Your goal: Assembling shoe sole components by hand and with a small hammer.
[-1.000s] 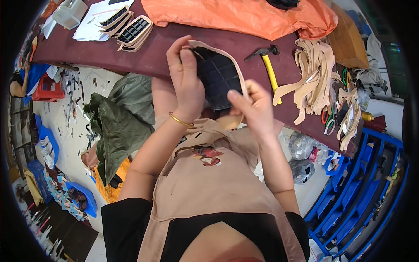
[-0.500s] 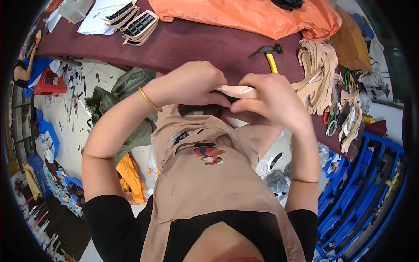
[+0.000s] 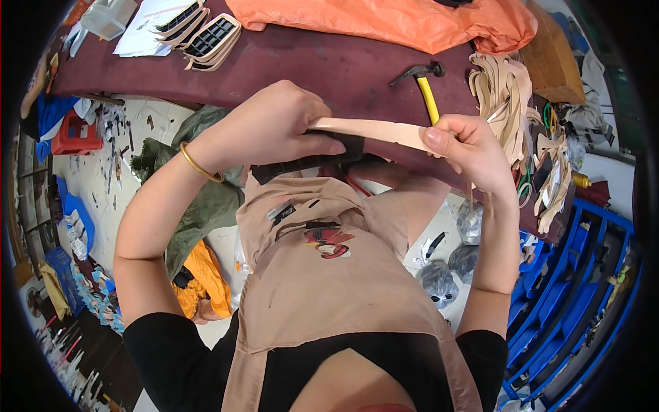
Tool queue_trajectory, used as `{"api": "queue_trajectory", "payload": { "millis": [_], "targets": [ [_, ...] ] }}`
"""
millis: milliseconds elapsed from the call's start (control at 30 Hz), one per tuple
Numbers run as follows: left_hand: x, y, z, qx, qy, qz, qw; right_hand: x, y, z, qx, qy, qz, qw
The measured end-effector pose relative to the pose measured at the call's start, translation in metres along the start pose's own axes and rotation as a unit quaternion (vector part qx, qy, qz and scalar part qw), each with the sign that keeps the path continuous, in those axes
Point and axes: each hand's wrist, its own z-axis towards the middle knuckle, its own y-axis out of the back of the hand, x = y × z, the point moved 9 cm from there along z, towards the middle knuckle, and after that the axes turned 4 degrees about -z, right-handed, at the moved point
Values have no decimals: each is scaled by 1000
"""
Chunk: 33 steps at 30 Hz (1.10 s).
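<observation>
A beige strip [image 3: 377, 130] stretches nearly straight between my two hands, over the near edge of the table. My left hand [image 3: 278, 127], with a gold bangle at the wrist, is closed on its left end. Below that hand lies a black panel [image 3: 305, 163], partly covered by the fingers; whether the strip is joined to it I cannot tell. At the strip's other end, my right hand [image 3: 473, 147] pinches it between thumb and fingers. Just beyond the right hand rests a hammer [image 3: 427, 96] with a yellow handle and dark head.
A bundle of beige strips [image 3: 498, 86] hangs over the table's [image 3: 309, 62] right side. At the back left are stacked beige-edged, black gridded pieces [image 3: 214, 40] beside white paper [image 3: 141, 31]. Orange sheeting [image 3: 391, 24] covers the far side. A blue rack [image 3: 570, 295] stands at right.
My right hand has moved right, drawing out the beige strip, which now shows a much longer stretch. My left hand has shifted slightly left, and more of the black panel is visible.
</observation>
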Motion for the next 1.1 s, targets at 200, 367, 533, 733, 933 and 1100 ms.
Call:
{"api": "queue_trajectory", "payload": {
  "millis": [200, 367, 533, 733, 933, 1100],
  "targets": [
    [9, 15, -11, -107, 49, -98, 988, -23, -2, 4, -58, 81, 144, 984],
    [13, 21, -24, -228, 45, -214, 949, -32, -25, 10, -60, 105, 253, 960],
    [22, 8, -34, -272, 62, -307, 910, -34, -35, 21, -51, 129, 303, 943],
    [26, 6, -39, -270, 59, -302, 912, -25, -16, 17, -85, 141, 231, 959],
    [31, 2, -39, -272, 61, -340, 898, -28, -32, 22, -76, 138, 241, 958],
    [27, 2, -39, -290, 48, -372, 881, -36, -47, 29, -41, 120, 289, 949]
  ]
}}
